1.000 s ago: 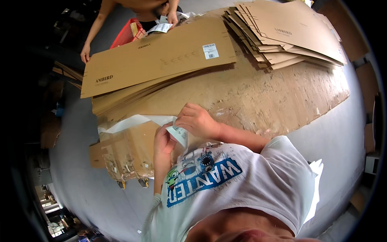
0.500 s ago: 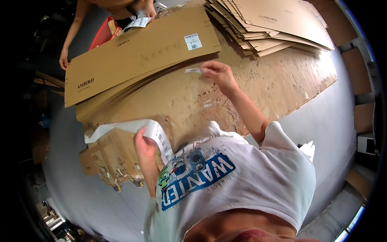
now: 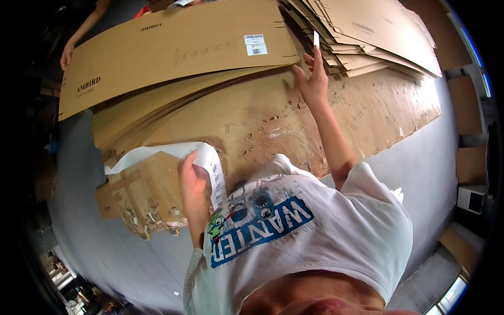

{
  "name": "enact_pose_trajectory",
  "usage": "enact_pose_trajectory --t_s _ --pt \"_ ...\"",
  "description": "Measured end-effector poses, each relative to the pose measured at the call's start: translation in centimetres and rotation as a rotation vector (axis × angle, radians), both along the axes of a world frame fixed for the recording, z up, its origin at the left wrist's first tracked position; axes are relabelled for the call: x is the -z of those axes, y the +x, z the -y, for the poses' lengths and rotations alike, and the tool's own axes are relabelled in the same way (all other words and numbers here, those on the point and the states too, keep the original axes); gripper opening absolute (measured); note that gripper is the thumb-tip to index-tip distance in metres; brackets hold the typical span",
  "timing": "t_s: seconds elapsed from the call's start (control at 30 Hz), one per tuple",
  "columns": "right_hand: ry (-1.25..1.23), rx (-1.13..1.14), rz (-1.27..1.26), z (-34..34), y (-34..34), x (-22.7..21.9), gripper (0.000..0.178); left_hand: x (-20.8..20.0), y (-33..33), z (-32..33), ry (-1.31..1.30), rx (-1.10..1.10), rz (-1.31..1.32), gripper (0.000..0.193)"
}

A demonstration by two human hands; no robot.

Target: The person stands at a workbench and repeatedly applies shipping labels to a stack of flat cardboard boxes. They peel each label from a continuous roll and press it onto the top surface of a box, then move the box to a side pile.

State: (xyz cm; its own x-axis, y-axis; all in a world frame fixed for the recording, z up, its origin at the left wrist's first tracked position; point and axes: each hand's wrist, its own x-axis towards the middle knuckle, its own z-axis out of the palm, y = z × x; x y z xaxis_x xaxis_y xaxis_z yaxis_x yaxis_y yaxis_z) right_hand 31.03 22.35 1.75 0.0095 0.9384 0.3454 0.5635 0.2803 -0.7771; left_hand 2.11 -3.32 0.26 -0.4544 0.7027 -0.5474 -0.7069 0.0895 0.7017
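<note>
My left hand (image 3: 193, 176) holds a long strip of white labels (image 3: 214, 169) that loops over it and trails left across a taped cardboard box. At the table's far side, my right hand (image 3: 315, 79) reaches up with a small white label (image 3: 316, 40) at its fingertips. The hand is just off the right end of a flat, folded brown carton (image 3: 173, 58), the top one of a pile. A white barcode label (image 3: 255, 45) is on that carton near its right end. Another person's hand (image 3: 66, 56) touches the carton's left end.
To the far right lies an uneven stack of flat cartons (image 3: 378, 31). The worn, scuffed table top (image 3: 283, 121) stretches between the piles and me. A taped cardboard box (image 3: 149, 194) stands at the near left, above the grey floor (image 3: 100, 220).
My right hand has moved up and to the right with the small label, past the top carton's end. That carton has shifted left. My left hand remains on the strip.
</note>
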Motion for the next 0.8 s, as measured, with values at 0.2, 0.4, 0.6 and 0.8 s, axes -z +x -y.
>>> enact_pose_trajectory --t_s 0.2,0.4,0.6,0.8 --pt "0.173 -0.417 -0.178 4.1 -1.4 -5.8 0.033 -1.5 0.6 0.0 -0.043 -0.055 0.051 0.024" --pt "-0.256 -0.521 -0.132 2.4 -1.9 -5.1 0.023 -0.3 0.0 -0.3 -0.098 -0.042 0.055 0.026" --pt "-0.291 -0.333 -0.143 -10.8 -2.3 2.3 0.021 0.4 -0.5 -0.6 -0.080 -0.052 0.035 0.027" --pt "-0.252 -0.345 -0.034 -12.9 -4.7 3.9 0.021 1.8 -1.2 -1.0 -0.105 -0.047 0.094 0.028"
